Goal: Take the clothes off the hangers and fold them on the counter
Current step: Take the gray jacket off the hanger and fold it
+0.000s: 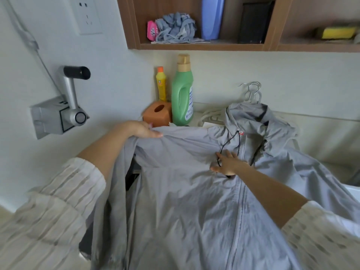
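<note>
A grey hooded jacket lies spread front-up across the bench, its hood at about one o'clock and its hem running off toward six. It looks already free of its hanger; a cluster of bare hangers sits behind the hood at twelve to one o'clock, against the wall.

The left hand, out at ten o'clock, grasps the jacket's shoulder edge, the cloth gathered under its curled fingers and lifted a little off the bench. The right hand, near the centre, lies flat with fingers spread on the chest of the jacket, just beside the zip line and touching the black drawstring that loops down from the collar. It presses rather than grips.

By my reading, the step in hand is laying the garment flat and squaring it up before the first fold. The next move probably calls for drawing the left shoulder and sleeve inward toward the zip while the right hand pins the middle, then tucking the hood down. The thin fabric wrinkles easily, so smoothing it first would help.

A green detergent bottle, a yellow bottle and an orange tissue box stand at eleven o'clock, close to the left hand, and a wide sweep could knock them.
</note>
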